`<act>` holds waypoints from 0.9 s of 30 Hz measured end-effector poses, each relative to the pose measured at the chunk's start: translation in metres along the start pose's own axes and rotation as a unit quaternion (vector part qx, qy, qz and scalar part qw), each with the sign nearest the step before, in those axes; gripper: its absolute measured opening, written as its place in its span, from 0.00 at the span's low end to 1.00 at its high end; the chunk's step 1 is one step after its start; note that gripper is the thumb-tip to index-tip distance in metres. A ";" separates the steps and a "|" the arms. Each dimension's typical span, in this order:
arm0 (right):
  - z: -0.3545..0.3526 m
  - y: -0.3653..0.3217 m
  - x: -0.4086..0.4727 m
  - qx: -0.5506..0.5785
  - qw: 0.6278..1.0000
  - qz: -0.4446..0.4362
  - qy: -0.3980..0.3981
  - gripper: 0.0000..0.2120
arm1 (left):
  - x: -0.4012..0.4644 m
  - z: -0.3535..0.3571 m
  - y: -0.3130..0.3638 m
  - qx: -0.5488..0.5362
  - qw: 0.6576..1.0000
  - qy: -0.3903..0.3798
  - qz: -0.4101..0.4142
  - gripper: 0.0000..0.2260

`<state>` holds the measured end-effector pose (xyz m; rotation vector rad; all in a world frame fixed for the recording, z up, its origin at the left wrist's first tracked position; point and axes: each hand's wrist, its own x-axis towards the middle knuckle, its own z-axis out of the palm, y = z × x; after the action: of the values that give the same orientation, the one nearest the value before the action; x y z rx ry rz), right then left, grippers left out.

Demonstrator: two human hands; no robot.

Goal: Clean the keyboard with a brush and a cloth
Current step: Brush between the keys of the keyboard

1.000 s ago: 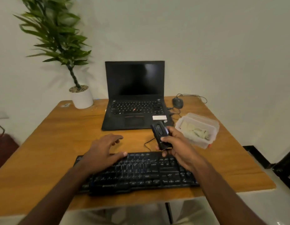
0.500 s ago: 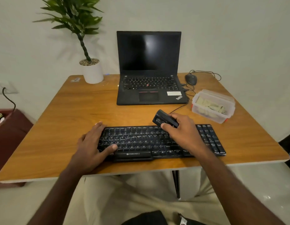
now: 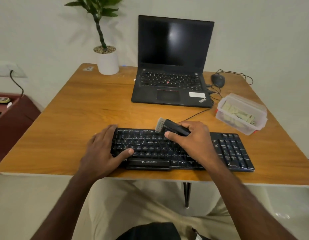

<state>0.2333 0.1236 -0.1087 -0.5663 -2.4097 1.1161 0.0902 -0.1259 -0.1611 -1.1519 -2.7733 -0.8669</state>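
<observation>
Bristles now stick out of the brush (image 3: 174, 128) that showed none half a second ago.
Left hand (image 3: 105, 149) lies flat, fingers released, on the keyboard's (image 3: 228, 149) left end near the table (image 3: 81, 110) edge; right hand (image 3: 193, 139) fingers grasp the brush, bristles touching the top key row. Clear box (image 3: 242, 113) sits far right.
</observation>
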 end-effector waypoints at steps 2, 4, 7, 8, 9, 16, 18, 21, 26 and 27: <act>0.000 -0.001 0.005 0.012 0.999 -0.016 -0.027 0.11 | -0.001 0.000 -0.002 -0.019 1.000 -0.021 -0.003 0.48; 0.000 -0.002 0.010 -0.015 0.996 -0.044 -0.072 0.11 | -0.001 -0.009 -0.010 -0.071 0.996 -0.052 -0.008 0.51; 0.003 -0.002 0.015 -0.037 0.991 -0.067 -0.105 0.13 | -0.001 -0.025 -0.030 -0.047 0.995 -0.087 0.014 0.54; 0.004 -0.004 0.015 -0.014 0.994 -0.061 -0.095 0.14 | -0.002 -0.028 -0.034 -0.029 0.995 -0.096 0.020 0.55; 0.006 -0.007 0.016 0.008 0.995 -0.055 -0.077 0.15 | -0.003 -0.030 -0.037 -0.016 0.994 -0.104 0.024 0.56; 0.039 -0.036 0.044 0.078 0.986 -0.085 -0.122 0.10 | -0.002 -0.021 -0.037 0.031 0.995 -0.092 0.026 0.60; 0.056 -0.045 0.051 0.074 0.980 -0.120 -0.142 0.10 | -0.002 -0.022 -0.036 0.022 0.996 -0.085 0.013 0.59; 0.080 -0.060 0.063 0.070 0.970 -0.167 -0.161 0.10 | -0.001 -0.022 -0.033 0.022 0.997 -0.076 0.006 0.59; 0.103 -0.077 0.082 0.003 0.950 -0.227 -0.216 0.12 | -0.001 -0.023 -0.030 0.040 0.996 -0.082 -0.014 0.62; 0.101 -0.079 0.086 -0.020 0.943 -0.233 -0.236 0.12 | -0.001 -0.023 -0.030 0.041 0.996 -0.082 -0.012 0.61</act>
<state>0.0941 0.0602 -0.0889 0.2973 -2.7554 1.0744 0.0666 -0.1552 -0.1570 -1.2317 -2.9273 -0.6830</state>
